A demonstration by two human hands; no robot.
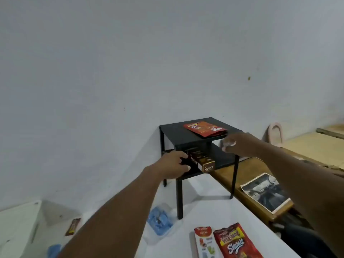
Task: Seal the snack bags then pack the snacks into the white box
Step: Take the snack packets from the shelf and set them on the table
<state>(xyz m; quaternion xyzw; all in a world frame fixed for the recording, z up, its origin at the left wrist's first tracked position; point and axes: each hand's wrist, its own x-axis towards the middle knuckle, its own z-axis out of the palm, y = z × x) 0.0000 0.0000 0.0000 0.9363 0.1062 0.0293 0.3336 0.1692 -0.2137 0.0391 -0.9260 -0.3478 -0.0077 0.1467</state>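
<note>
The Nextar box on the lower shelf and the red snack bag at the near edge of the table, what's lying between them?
In the head view, only bare white table lies between the Nextar box and the red snack bag.

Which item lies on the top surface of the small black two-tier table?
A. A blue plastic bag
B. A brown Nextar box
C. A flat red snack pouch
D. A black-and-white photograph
C: a flat red snack pouch lies on the top of the black table, while the Nextar box sits on the lower shelf by the left hand.
</note>
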